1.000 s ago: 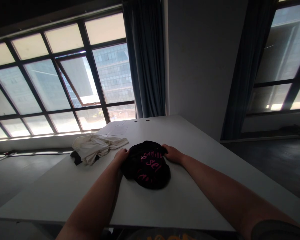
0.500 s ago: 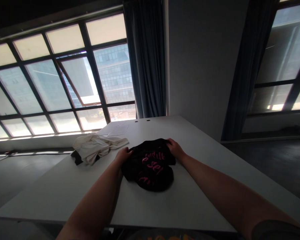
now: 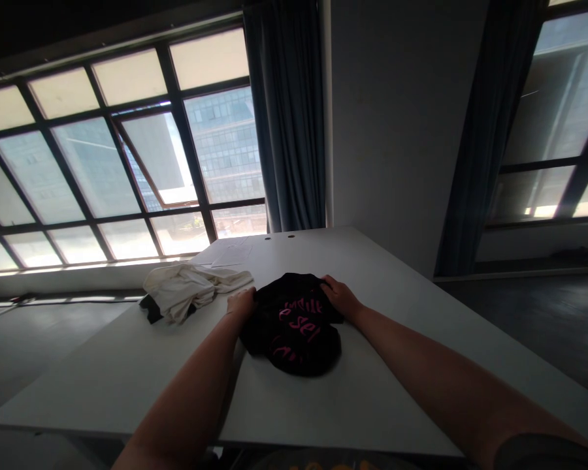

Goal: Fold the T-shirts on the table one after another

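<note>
A bunched black garment with pink lettering (image 3: 294,329) lies on the white table in front of me; its exact kind I cannot tell. My left hand (image 3: 242,303) grips its upper left edge, fingers closed on the cloth. At its upper right edge, my right hand (image 3: 340,294) pinches the fabric between thumb and fingers. The lower part of the cloth rests on the tabletop in a rounded fold. Beyond my left hand sits a crumpled cream garment with dark parts (image 3: 179,290), touched by neither hand.
The white table (image 3: 387,398) stretches away toward a wall and a blue curtain (image 3: 294,130). Sheets of paper (image 3: 232,253) lie near its far left edge, close to two dark round holes. Large windows (image 3: 83,170) line the left side, one pane tilted open.
My right hand has shifted slightly left along the black garment's top edge, drawing its upper right side inward. My left hand has barely moved. The cream garment stays put.
</note>
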`<state>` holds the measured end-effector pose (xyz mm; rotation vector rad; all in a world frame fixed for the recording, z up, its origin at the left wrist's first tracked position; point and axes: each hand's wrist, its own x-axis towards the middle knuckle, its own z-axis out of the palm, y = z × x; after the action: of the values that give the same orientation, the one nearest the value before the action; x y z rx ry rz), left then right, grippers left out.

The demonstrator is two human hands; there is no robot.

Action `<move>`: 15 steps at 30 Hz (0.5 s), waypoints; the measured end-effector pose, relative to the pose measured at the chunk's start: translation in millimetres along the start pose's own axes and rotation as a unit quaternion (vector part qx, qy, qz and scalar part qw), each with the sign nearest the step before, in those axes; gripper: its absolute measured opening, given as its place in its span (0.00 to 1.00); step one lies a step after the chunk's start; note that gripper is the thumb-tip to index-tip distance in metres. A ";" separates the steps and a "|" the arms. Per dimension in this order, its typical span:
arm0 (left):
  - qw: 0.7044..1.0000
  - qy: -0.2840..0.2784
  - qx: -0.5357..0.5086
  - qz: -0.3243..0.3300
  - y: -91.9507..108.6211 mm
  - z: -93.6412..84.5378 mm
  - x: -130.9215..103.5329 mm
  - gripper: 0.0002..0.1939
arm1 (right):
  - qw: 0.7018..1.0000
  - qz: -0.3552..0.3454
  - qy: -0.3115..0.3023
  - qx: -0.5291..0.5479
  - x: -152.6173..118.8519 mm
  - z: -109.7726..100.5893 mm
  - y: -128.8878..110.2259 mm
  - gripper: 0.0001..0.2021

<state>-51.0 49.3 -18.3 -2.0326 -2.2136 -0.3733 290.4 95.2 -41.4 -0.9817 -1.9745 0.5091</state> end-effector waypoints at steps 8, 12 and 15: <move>1.000 0.023 -0.008 0.014 1.3 -2.5 -2.1 0.07 | 0.998 0.000 -0.009 -0.064 -0.1 1.7 -0.5 0.17; 0.999 0.000 -0.038 0.010 -2.7 2.6 2.6 0.07 | 0.993 0.014 -0.067 -0.095 2.2 5.9 8.3 0.22; 0.997 -0.027 -0.066 0.001 -7.6 9.5 7.7 0.09 | 0.988 -0.005 -0.122 -0.098 4.6 10.0 16.2 0.23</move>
<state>-58.5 58.6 -26.4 -2.1347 -2.2747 -0.4824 287.8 108.8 -55.2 -1.0715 -2.2824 0.4525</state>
